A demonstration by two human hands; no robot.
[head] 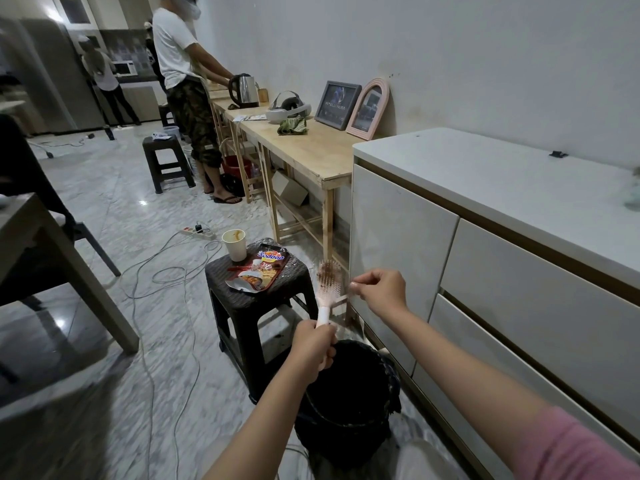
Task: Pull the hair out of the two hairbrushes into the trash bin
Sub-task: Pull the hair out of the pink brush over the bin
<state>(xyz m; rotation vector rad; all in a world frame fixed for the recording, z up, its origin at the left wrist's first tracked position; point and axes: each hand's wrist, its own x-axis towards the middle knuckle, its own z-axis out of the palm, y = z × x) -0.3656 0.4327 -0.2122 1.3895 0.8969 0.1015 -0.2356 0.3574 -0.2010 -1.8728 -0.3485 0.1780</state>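
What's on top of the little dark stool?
On the dark stool stand a paper cup and a crumpled snack wrapper, side by side. Whatever lies under the wrapper is covered. Whether the cup holds anything cannot be told.

A: Hairbrush (328, 284)?
B: White-pink, upright, handle gripped in left hand (313, 346), brown hair matted in bristles, head just left of right hand (381, 289).
A: Bin?
B: Black trash bin (349, 400), lined, open, directly below both hands. Second brush not visible.
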